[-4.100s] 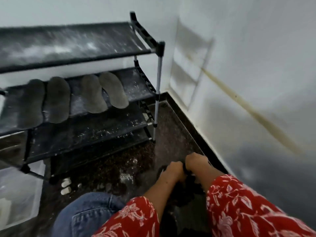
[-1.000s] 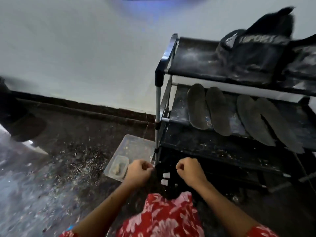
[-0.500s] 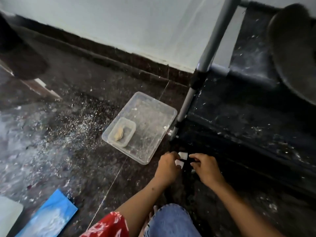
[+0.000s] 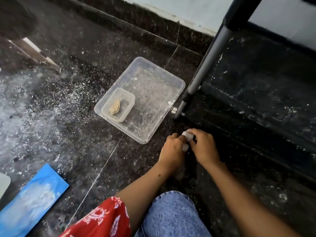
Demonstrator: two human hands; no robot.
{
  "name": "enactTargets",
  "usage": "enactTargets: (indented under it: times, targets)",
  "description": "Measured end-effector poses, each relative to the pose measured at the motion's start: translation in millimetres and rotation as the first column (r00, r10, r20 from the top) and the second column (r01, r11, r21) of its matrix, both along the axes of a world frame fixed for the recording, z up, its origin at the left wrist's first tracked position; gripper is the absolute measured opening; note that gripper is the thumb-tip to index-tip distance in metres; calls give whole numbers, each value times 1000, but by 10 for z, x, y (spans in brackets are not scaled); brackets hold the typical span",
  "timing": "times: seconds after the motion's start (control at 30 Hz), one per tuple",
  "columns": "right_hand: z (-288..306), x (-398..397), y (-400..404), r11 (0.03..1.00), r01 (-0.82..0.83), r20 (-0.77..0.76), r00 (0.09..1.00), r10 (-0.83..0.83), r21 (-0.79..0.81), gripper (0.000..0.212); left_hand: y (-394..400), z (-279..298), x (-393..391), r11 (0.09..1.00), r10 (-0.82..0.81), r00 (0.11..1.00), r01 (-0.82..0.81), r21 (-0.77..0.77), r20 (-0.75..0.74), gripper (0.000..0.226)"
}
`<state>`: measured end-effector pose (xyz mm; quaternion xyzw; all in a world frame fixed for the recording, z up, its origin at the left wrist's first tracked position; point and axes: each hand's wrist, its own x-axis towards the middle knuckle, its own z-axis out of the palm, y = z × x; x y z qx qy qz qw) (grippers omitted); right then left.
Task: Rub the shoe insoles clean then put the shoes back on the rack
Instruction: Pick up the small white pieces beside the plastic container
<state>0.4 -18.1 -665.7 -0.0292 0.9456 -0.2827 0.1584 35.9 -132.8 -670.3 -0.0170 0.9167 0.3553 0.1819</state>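
At nine o'clock of the hands, a clear tray [image 4: 153, 93] sits on the floor [image 4: 68, 100] with a small tub [image 4: 126, 106] inside, likely parked within reach. Centre, the left hand [image 4: 172, 149] and right hand [image 4: 203, 147] meet, fingers curled around small white pieces [image 4: 187, 135], probably rubbing material. At two o'clock stands the rack [image 4: 256, 100]; insoles and shoes are out of view.

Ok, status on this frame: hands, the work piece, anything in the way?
Both hands, left and right, on small white pieces by the rack. No shoes or insoles in view. Clear tub beside, not blocking.
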Motion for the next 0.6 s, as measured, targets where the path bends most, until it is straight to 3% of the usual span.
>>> enactTargets:
  times: [0.17,0.3,0.47,0.6]
  targets:
    - [-65,-3,1,996,61,-57,996,-64,-60,35,-60,16,-11,999,44,998,-44,11,-50,29]
    - [58,92,-169,960,181,-248,940,-233,-215,49,-243,127,66,979,204,954,-194,68,-219,22]
    - [221,114,-553,959,-20,-405,909,-101,-283,36,-683,340,139,940,337,892,-336,56,-301,28]
    - [270,-76,-849,968,-107,-385,923,12,-226,33,-963,367,14,939,307,897,-339,-50,-318,28]
